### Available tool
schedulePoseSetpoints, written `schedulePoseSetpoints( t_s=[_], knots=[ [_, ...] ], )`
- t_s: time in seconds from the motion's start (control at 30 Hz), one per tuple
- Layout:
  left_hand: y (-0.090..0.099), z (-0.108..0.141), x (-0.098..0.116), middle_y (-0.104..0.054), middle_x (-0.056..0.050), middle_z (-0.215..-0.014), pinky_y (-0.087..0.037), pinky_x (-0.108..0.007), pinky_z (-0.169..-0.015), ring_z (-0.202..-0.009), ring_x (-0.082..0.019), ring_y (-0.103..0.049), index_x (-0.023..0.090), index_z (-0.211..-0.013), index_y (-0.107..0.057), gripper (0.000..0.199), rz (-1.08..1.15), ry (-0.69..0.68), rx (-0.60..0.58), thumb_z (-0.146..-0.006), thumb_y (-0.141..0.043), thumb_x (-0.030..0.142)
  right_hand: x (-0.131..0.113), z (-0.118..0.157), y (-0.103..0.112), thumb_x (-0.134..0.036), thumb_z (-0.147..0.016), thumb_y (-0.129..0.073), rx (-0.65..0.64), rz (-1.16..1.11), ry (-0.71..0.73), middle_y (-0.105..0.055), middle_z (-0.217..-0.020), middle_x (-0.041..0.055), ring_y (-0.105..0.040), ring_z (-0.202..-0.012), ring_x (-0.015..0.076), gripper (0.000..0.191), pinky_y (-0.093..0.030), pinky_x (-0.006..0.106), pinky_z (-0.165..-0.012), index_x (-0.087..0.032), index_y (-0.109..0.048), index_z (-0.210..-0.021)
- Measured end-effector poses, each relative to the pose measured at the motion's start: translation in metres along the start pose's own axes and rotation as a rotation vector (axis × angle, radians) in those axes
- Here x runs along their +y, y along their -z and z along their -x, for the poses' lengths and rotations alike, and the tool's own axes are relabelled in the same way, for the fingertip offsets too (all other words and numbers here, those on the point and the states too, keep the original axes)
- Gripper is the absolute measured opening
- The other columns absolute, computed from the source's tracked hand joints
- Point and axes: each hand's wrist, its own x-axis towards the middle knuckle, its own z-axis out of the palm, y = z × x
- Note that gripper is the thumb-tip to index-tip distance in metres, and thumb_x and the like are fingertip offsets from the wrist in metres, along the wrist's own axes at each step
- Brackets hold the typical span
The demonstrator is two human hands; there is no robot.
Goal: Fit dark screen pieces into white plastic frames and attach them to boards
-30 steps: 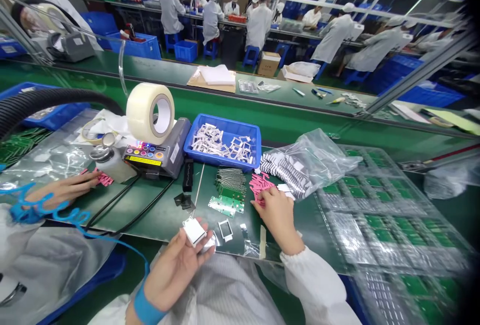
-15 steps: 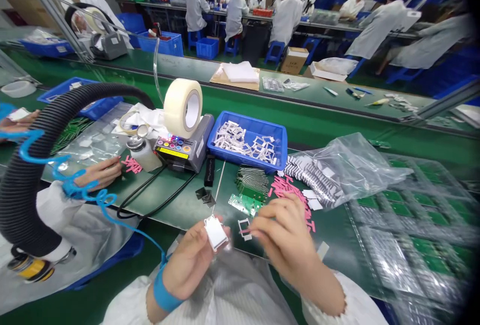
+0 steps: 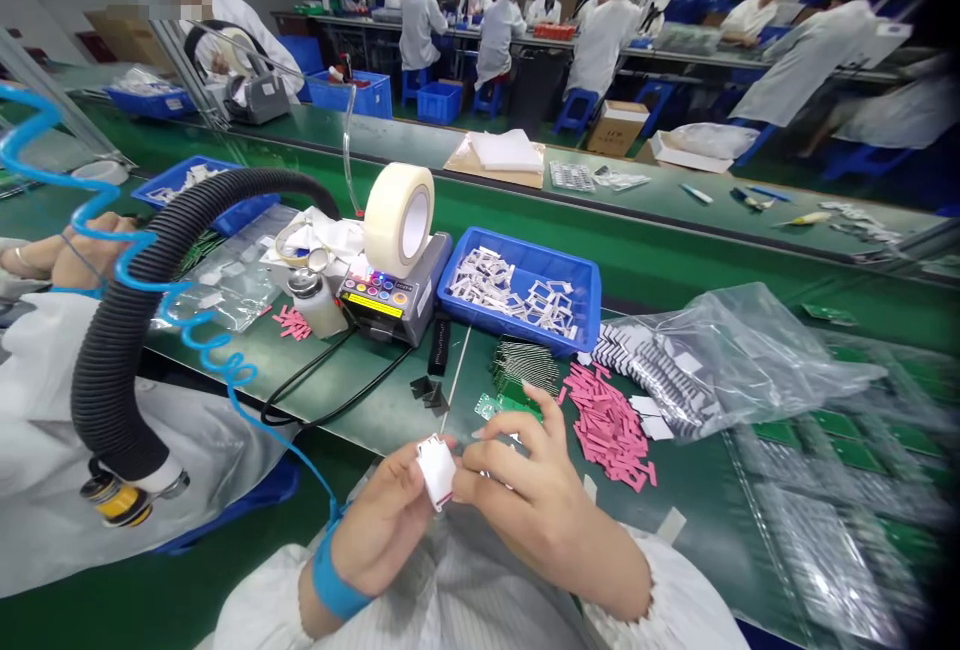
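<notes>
My left hand (image 3: 386, 520), with a blue wrist band, is closed round the edges of a small flat white panel (image 3: 435, 470). A red-pink line shows along the panel's lower edge. My right hand (image 3: 525, 490) touches the panel's right side with thumb and forefinger pinched together; other fingers are raised. What lies between those fingertips is hidden. Just beyond my right hand are green circuit boards (image 3: 491, 404), partly covered by it, and a heap of pink strips (image 3: 604, 420). Small dark square pieces (image 3: 429, 392) lie beyond the panel.
A blue tray (image 3: 592, 295) of white frames stands ahead, beside a grey device (image 3: 409, 315) bearing a tape roll (image 3: 381, 220). To the right are a plastic bag (image 3: 757, 350) and bagged boards (image 3: 840, 540). A black hose (image 3: 112, 360) and a co-worker's hands (image 3: 97, 245) are at left.
My right hand has moved left to the panel; the white frame and pink strip it held are no longer distinct. The view has shifted, and the co-worker's near hand has left the table's pink strips.
</notes>
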Motion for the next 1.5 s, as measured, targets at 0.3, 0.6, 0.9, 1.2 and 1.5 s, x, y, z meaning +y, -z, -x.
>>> schedulePoseSetpoints(
  t_s=[0.3,0.6,0.9,1.2,1.5],
  knots=[
    [0.010,-0.002,0.004,-0.069,-0.001,-0.106,-0.045,-0.038,-0.094,-0.106,-0.020,-0.057,0.026,-0.099,-0.069,0.033,0.166,-0.047,0.080,-0.070,-0.073,0.041,-0.007,0.001,-0.037,-0.054,-0.082,-0.057,0.235,-0.085,-0.278,-0.064,-0.086,0.0029,-0.055,-0.080,0.0192,0.036,-0.029,0.048,-0.094,-0.023,-0.062,-0.099],
    [0.006,0.007,0.034,-0.056,-0.006,-0.133,-0.020,-0.042,-0.113,-0.131,-0.029,-0.037,0.026,-0.111,-0.066,0.037,-0.589,-0.392,0.147,-0.074,-0.069,0.025,-0.008,-0.015,-0.031,-0.024,-0.072,-0.059,0.178,-0.138,-0.304,-0.061,-0.073,-0.0016,-0.055,-0.071,0.0159,0.010,-0.029,0.047,-0.096,-0.021,-0.060,-0.082],
    [0.026,0.023,0.057,-0.065,-0.008,-0.120,-0.013,-0.042,-0.114,-0.118,-0.028,-0.054,0.027,-0.107,-0.068,0.035,-1.180,-0.301,-0.099,-0.077,-0.059,0.011,-0.005,-0.019,-0.051,-0.024,-0.066,-0.062,-0.086,-0.189,-0.262,-0.055,-0.066,-0.0018,-0.051,-0.069,0.0154,0.007,-0.030,0.048,-0.096,-0.019,-0.062,-0.071],
    [0.093,0.043,0.055,-0.073,-0.005,-0.105,-0.035,-0.037,-0.107,-0.108,-0.026,-0.060,0.023,-0.089,-0.075,0.023,-0.667,-0.260,0.450,-0.069,-0.071,0.013,-0.003,-0.054,-0.098,-0.026,-0.061,-0.071,-0.092,-1.196,-0.917,-0.057,-0.068,-0.0021,-0.049,-0.061,0.0115,0.021,-0.039,0.028,-0.063,-0.019,-0.067,-0.080],
    [0.196,0.090,0.085,-0.074,-0.003,-0.089,-0.055,-0.027,-0.086,-0.087,-0.013,-0.069,0.017,-0.133,-0.045,0.044,0.336,-0.427,0.915,-0.090,-0.040,0.007,0.018,-0.093,-0.140,-0.039,-0.064,-0.069,0.399,-1.452,-1.400,-0.046,-0.070,-0.0053,-0.041,-0.049,0.0040,0.033,-0.036,0.019,-0.047,-0.019,-0.054,-0.086]
  ],
)
